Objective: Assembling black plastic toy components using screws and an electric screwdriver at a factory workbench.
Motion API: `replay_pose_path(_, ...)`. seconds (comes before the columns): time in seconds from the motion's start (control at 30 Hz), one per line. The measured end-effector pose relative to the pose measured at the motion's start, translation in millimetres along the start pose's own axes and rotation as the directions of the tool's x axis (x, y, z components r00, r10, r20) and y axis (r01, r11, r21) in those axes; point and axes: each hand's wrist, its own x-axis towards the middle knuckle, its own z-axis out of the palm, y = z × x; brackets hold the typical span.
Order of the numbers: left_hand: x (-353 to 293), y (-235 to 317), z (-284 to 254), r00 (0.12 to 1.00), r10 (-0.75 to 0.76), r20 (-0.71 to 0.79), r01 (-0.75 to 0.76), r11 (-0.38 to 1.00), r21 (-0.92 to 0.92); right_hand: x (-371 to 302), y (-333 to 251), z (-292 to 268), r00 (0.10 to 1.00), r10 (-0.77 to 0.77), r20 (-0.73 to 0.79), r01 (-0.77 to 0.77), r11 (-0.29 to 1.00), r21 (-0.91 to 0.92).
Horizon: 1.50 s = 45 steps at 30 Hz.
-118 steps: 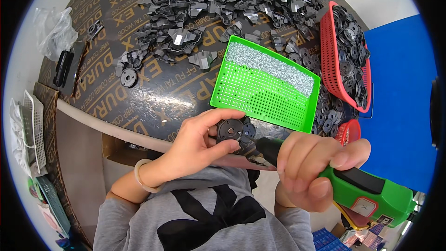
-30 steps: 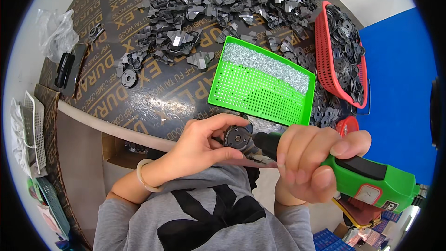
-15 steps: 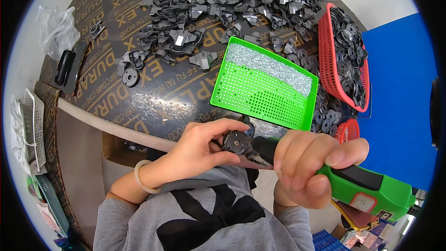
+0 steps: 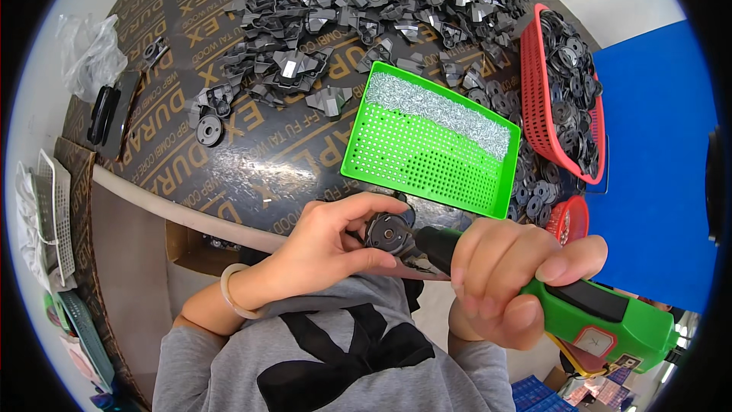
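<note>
There is room to pass over the table left of the green tray — black parts block the far side, the screwdriver and red basket the right.

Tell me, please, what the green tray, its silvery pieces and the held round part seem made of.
Green tray: probably smooth plastic, given its even colour and regular holes. Silvery pieces: likely shiny metal, judging by their glints. Round part: perhaps plastic, from its dull black surface.
</note>
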Motion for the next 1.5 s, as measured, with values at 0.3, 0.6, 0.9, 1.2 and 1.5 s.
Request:
replay_pose_path(0.3, -2, 6, 0, 0.999, 0.034, 0.016, -0.033, 0.997, -0.068, 1, -1, 0, 1.000, 0.012, -0.007, -0.012, 1.000, 0.023)
replay_pose_path(0.6, 1, -9, 7, 0.988, 0.056, -0.147, -0.076, 0.989, -0.130, 1, -1, 4, 0.999, -0.022, 0.023, 0.021, 0.999, 0.048)
replay_pose_path(0.9, 2, -9, 9, 0.969, 0.120, -0.216, -0.135, 0.989, -0.056, -1, -17, -8, 0.998, -0.063, -0.020, 0.064, 0.996, 0.056)
replay_pose_path(1.2, 1, -6, 7, 0.963, 0.212, -0.168, -0.196, 0.975, 0.108, -3, -19, -12, 1.000, -0.012, -0.027, 0.013, 1.000, 0.028)
replay_pose_path(1.5, -3, 2, 7, 0.996, 0.077, 0.039, -0.067, 0.976, -0.206, -4, -16, -6, 0.999, -0.031, -0.042, 0.033, 0.997, 0.063)
